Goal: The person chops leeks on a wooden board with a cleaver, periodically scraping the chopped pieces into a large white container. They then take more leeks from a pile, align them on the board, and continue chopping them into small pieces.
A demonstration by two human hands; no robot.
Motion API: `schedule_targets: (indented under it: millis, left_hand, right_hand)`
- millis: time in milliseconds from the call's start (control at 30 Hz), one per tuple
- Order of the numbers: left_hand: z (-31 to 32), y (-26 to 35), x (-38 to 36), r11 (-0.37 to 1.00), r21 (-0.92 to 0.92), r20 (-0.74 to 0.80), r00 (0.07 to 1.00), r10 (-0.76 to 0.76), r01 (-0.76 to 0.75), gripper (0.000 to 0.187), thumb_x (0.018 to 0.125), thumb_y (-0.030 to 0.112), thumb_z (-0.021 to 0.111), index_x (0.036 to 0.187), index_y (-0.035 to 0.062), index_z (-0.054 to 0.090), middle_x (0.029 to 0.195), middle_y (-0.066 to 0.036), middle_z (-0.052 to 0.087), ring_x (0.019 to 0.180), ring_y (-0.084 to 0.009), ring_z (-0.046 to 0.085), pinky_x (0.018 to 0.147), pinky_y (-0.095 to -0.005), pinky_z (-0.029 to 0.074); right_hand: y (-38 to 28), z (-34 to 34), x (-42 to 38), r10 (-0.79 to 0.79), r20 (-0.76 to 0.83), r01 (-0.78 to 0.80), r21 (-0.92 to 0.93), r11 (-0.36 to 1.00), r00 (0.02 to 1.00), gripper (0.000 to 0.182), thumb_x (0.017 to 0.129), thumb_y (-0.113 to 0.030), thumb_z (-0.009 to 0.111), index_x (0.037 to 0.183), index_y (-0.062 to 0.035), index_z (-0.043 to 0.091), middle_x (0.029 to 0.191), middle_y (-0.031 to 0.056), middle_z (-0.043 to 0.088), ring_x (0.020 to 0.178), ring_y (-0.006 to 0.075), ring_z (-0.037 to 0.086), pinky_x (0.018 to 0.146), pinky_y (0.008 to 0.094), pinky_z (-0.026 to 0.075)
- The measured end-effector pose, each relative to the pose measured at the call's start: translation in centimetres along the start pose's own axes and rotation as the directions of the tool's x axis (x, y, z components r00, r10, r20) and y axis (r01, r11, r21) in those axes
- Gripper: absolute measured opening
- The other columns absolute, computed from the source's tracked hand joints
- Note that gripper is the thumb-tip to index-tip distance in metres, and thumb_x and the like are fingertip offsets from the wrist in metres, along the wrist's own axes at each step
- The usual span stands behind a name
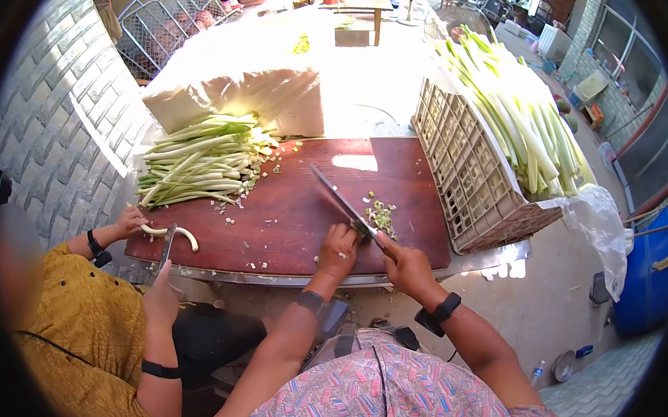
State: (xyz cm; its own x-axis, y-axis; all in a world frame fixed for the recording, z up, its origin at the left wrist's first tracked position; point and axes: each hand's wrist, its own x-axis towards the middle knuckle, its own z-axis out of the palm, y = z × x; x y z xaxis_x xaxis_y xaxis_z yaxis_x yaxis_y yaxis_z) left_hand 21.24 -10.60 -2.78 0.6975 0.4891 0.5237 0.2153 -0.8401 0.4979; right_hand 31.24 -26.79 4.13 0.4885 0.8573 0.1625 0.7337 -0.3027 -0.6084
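On the red-brown board [297, 218], my right hand [409, 269] grips the handle of a long knife [335, 194], whose blade points up and to the left. My left hand [338, 251] is closed beside the blade near the handle; what its fingers hold is too small to make out. Small chopped green and white pieces [380, 216] lie just beyond the knife. A pile of scallions [199, 161] rests at the board's far left.
At the left a co-worker [83, 320] holds a knife [167, 246] and a white stalk [184, 233] at the board's edge. A plastic crate [476, 178] of long scallions [514, 116] stands at the right. Behind is a cloth-covered block [268, 99]; a blue barrel [646, 275] stands far right.
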Motion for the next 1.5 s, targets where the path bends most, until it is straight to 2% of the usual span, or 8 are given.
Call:
schedule_targets:
  millis: [133,333,500,600,933,1000,1300,1500]
  left_hand:
    - [0.0,-0.1,0.2,0.994,-0.088,-0.059,0.997,0.052,-0.058,0.008,0.076,0.005,0.068,0.080,0.0072,0.061,0.085,-0.010,0.056,0.085,-0.0315,0.055,0.074,-0.0410,0.048]
    - [0.4,-0.2,-0.2,1.000,-0.022,-0.006,1.000,-0.008,0.008,0.009,0.076,0.005,0.067,0.083,0.0074,0.063,0.088,-0.011,0.057,0.086,-0.0326,0.055,0.074,-0.0414,0.048]
    - [0.4,-0.2,0.0,0.998,-0.058,-0.072,0.997,0.033,-0.037,0.009,0.077,0.007,0.067,0.085,0.0070,0.064,0.089,-0.012,0.057,0.085,-0.0342,0.055,0.073,-0.0442,0.048]
    - [0.5,-0.4,-0.1,0.998,-0.049,-0.058,0.998,0.024,-0.027,0.008,0.077,0.006,0.067,0.084,0.0070,0.064,0.089,-0.012,0.057,0.085,-0.0342,0.055,0.073,-0.0441,0.049]
    - [0.1,-0.3,-0.2,1.000,0.018,0.002,1.000,-0.005,0.005,0.011,0.076,0.004,0.067,0.085,0.0058,0.062,0.090,-0.013,0.055,0.087,-0.0338,0.055,0.075,-0.0424,0.049]
    - [0.1,-0.3,0.1,0.996,-0.080,-0.034,0.999,0.026,-0.029,0.010,0.075,0.003,0.067,0.082,0.0053,0.061,0.089,-0.014,0.055,0.088,-0.0341,0.056,0.075,-0.0422,0.049]
    - [0.8,-0.5,-0.5,0.991,-0.134,-0.060,0.998,-0.037,0.029,0.008,0.075,0.002,0.064,0.083,0.0044,0.063,0.093,-0.014,0.058,0.088,-0.0351,0.057,0.077,-0.0441,0.049]
    - [0.3,-0.2,0.0,0.995,-0.095,-0.094,0.996,0.005,-0.014,0.006,0.075,0.001,0.067,0.078,0.0034,0.063,0.088,-0.015,0.059,0.084,-0.0352,0.060,0.072,-0.0428,0.051]
  right_hand:
    - [0.2,-0.4,0.1,0.173,-0.024,-0.162,0.241,0.957,0.985,0.046,0.084,-0.009,0.065,0.130,-0.0125,0.059,0.079,0.0227,0.065,0.071,0.0402,0.065,0.064,0.0460,0.051]
    - [-0.9,-3.6,-2.9,0.034,-0.025,-0.032,0.078,0.996,0.999,0.046,0.084,-0.009,0.066,0.129,-0.0124,0.060,0.078,0.0218,0.066,0.070,0.0400,0.065,0.064,0.0445,0.051]
    - [-1.5,-4.7,-4.5,-0.024,0.061,0.030,-0.092,0.995,0.998,0.051,0.084,-0.016,0.064,0.134,-0.0243,0.057,0.064,0.0179,0.060,0.061,0.0393,0.062,0.058,0.0493,0.050]
    - [-2.0,-5.0,-3.7,-0.029,0.089,0.040,-0.129,0.991,0.996,0.050,0.084,-0.013,0.065,0.133,-0.0202,0.058,0.067,0.0181,0.063,0.061,0.0390,0.061,0.057,0.0490,0.048]
    - [0.0,0.2,0.6,-0.024,0.029,0.026,-0.081,0.996,0.999,0.048,0.085,-0.013,0.063,0.133,-0.0193,0.057,0.073,0.0207,0.064,0.068,0.0419,0.062,0.062,0.0504,0.049]
    - [0.8,0.4,0.9,0.006,-0.083,0.007,0.165,0.986,0.997,0.047,0.085,-0.012,0.064,0.131,-0.0157,0.058,0.078,0.0213,0.065,0.072,0.0413,0.063,0.063,0.0486,0.049]
    - [-1.5,-5.3,-4.1,0.006,0.083,-0.001,-0.055,0.999,0.997,0.048,0.083,-0.011,0.066,0.131,-0.0148,0.059,0.073,0.0202,0.064,0.067,0.0402,0.063,0.060,0.0467,0.049]
    - [-1.9,-5.6,-3.7,0.027,0.134,-0.026,-0.012,1.000,0.991,0.050,0.083,-0.012,0.064,0.132,-0.0166,0.058,0.069,0.0196,0.064,0.066,0.0404,0.063,0.060,0.0489,0.049]
